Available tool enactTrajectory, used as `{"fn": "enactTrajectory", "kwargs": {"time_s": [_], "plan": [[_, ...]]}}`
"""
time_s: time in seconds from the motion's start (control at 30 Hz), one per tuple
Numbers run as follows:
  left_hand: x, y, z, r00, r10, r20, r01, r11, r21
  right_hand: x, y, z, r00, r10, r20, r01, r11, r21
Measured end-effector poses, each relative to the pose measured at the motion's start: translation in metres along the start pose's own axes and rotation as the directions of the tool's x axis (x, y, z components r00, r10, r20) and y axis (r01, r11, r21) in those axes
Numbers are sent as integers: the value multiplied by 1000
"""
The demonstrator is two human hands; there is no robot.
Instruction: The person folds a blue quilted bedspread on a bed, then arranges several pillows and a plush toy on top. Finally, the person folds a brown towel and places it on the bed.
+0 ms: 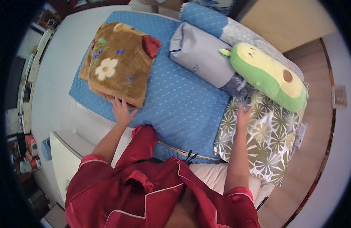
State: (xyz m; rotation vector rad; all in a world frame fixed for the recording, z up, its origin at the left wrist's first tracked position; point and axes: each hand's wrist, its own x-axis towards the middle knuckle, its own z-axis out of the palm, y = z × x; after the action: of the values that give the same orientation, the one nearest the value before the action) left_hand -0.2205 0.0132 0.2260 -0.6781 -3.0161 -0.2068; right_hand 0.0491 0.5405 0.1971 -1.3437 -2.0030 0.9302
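My left hand is at the near edge of a folded brown plush blanket with a white flower and small blue flowers. Its fingers touch the edge, and the thumb stands apart. Over a pillow with a green-and-white starburst print reaches my right hand, fingers spread, with nothing visible in it. Just beyond those fingers is a dark grey bundle, which seems to be in clear plastic. It adjoins a pale grey fabric storage bag bearing writing. A long avocado plush cushion lies to the right.
A blue quilted mat covers the sofa-like seat under these things. A rolled blue-and-grey quilt lies at the back. To the left stands a white cabinet on a pale floor. A wooden panel borders the right side.
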Motion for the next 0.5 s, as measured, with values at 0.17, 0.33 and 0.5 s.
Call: {"fn": "enactTrajectory", "kwargs": {"time_s": [0.17,0.33,0.5], "plan": [[88,-5,13,900,-73,431,13,990,139,-200,54,108,822,421,384,-358,906,-226],[106,-20,44,848,-48,528,-18,993,119,-239,18,186,641,760,106,-538,543,-645],[97,-38,74,891,35,452,-79,994,78,-230,35,182,605,788,118,-537,513,-670]]}}
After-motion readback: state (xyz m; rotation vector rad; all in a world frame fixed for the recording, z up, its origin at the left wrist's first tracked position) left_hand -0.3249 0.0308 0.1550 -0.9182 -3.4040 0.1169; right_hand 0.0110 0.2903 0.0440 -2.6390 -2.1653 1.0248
